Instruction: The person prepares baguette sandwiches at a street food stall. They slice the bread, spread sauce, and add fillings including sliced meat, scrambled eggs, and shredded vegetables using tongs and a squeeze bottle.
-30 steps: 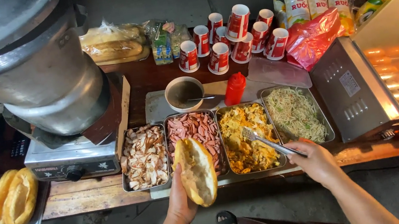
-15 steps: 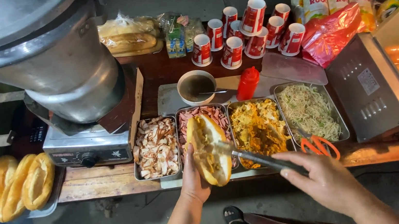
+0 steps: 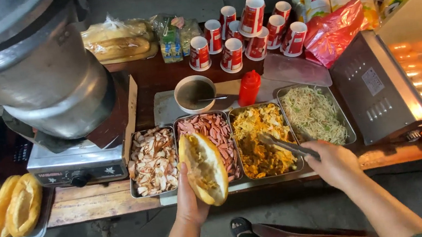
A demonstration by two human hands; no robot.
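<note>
- Golden crust, pale crumb: the split bread roll (image 3: 204,168) stands nearly upright in the left hand (image 3: 189,201), cut side open and turned toward the trays, with a little yellow filling showing inside.
- The left hand is wrapped around the roll's lower end, palm under the crust, fingers hidden behind it.
- The roll looks light, with a brittle shell and a soft middle; a hard squeeze would likely crack the crust or close the slit. Cradling the closed back edge low down, as here, seems the safest hold.
- The right hand (image 3: 333,164) is closed around the handle end of metal tongs (image 3: 286,146); the tips reach ahead and to its left, into the tray of yellow scrambled egg (image 3: 261,141).
- The egg looks soft, loose and oily, so it would probably crumble or slide off; a gentle pinch from below should hold a clump better.
- The egg tray lies just right of the roll; directly behind the roll is a tray of sliced pink sausage (image 3: 213,132), and left of the left hand a tray of sliced pale meat (image 3: 152,162).
- Beyond the right hand sits a tray of shredded pale vegetables (image 3: 314,115).
- Further off stand a bowl of brown sauce (image 3: 194,93) and a red squeeze bottle (image 3: 248,89).
</note>
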